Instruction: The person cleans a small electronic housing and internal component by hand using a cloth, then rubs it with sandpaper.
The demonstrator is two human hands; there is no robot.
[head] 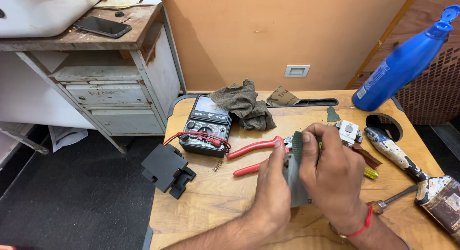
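Two hands meet over the middle of the wooden worktop, both closed on one small grey part held just above the surface — the left hand pinches its near edge between thumb and fingers, while the right hand wraps over the far side and presses a dark green abrasive-looking strip against the part's upper edge. What the part is cannot be told; most of it is hidden behind the fingers. Just beyond the hands lie red-handled pliers, and a white switch-like component sits close to the right hand's knuckles. Further left stands an analogue multimeter with red lead coiled across it, a grey rag behind it, and a black plastic housing overhanging the worktop's left edge. A blue spray bottle and a paint-stained brush occupy the right side. In my judgement the work in hand is rubbing or cleaning the part's edge — it would go best with the left grip kept firm and low on the part, the strip held flat to the edge, and strokes kept short so the part does not twist out of the fingers.
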